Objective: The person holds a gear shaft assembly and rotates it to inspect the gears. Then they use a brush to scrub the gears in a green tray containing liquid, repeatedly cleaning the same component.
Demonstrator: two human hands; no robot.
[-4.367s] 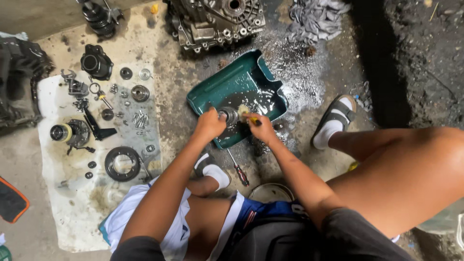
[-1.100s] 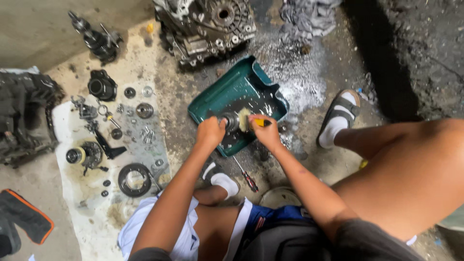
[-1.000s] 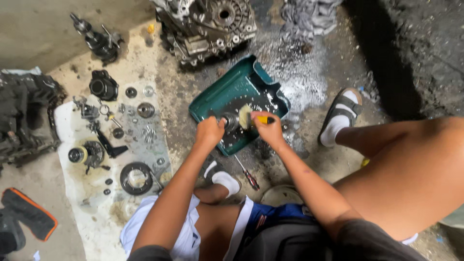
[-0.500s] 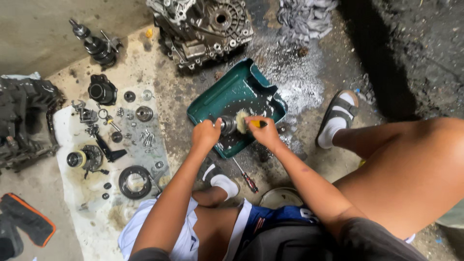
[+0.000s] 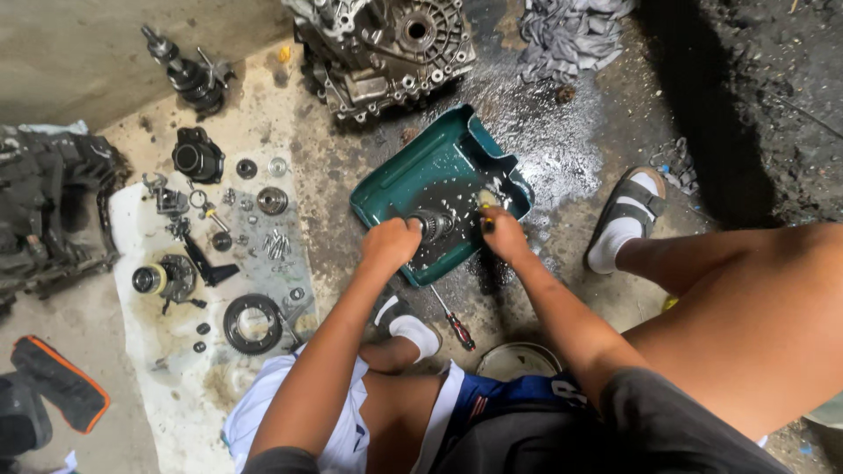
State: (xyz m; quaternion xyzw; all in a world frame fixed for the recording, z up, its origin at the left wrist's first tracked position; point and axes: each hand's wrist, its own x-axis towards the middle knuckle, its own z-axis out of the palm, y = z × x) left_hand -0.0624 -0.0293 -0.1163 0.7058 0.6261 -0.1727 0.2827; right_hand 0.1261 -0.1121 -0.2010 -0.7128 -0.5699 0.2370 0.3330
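Note:
A teal wash tray [image 5: 420,172] lies tilted on the wet concrete floor with dark liquid in it. Over its near corner my left hand [image 5: 391,243] grips a round metal gear part [image 5: 434,225]. My right hand [image 5: 503,233] is closed on a small brush with a yellow handle [image 5: 486,216], its bristles against the gear part. Both forearms reach out from my lap as I sit low over the tray.
A gearbox housing [image 5: 384,44] stands behind the tray, grey rags [image 5: 562,35] at its right. Several gears, bearings and bolts lie on a white cloth [image 5: 167,351] at left. A red-handled screwdriver [image 5: 454,322] lies by my sandalled feet.
The view has shifted slightly. My right hand has moved the brush a little across the gear part; my left hand keeps its hold over the tray.

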